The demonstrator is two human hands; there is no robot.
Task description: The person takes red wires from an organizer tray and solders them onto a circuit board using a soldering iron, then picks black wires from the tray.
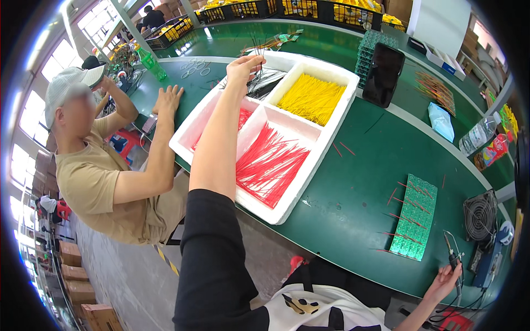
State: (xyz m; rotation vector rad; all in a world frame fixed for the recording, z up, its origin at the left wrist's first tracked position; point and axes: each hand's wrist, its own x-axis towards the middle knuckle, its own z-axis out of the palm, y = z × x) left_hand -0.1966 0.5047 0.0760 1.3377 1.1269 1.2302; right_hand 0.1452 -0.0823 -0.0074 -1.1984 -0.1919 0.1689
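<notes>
My left hand [243, 71] is raised over the far left part of a white foam box [302, 194], its fingers pinched on thin black wires [257, 51]. Below it, one compartment holds more black wires [270, 83]. Yellow wires [313, 99] fill the far right compartment, and red wires [270, 165] lie in the near ones, partly hidden by my left forearm. At the lower right my right hand [443, 282] grips a soldering iron [454, 260], tip pointing away from me. Left of it lies a green circuit board panel [414, 220] with red wires across it.
A co-worker [105, 171] sits at the left, one hand on the bench by a green bottle [150, 63]. Beyond the box stand a dark phone [383, 74] and stacked circuit boards [371, 52]. A fan [479, 216] and a blue soldering station [487, 262] are far right.
</notes>
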